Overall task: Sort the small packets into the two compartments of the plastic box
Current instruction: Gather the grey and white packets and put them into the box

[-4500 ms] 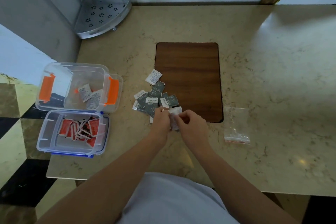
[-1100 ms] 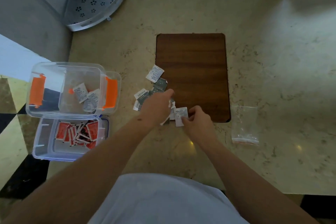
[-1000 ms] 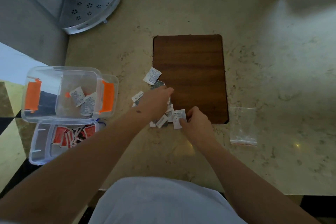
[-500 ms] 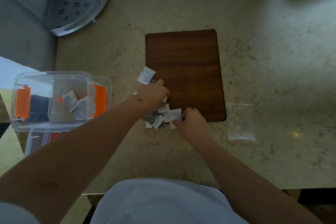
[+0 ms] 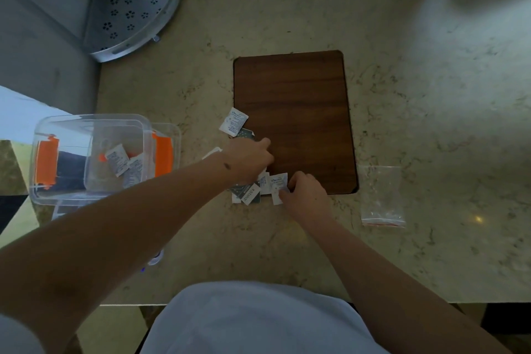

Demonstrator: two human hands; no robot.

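From the head camera I see my left hand (image 5: 249, 159) resting curled over the packet pile (image 5: 247, 192) on the tabletop (image 5: 201, 227), whether gripping I cannot tell. My right hand (image 5: 304, 192) beside it pinches a white packet (image 5: 278, 182). The plastic box (image 5: 92, 158) sits left of both hands.
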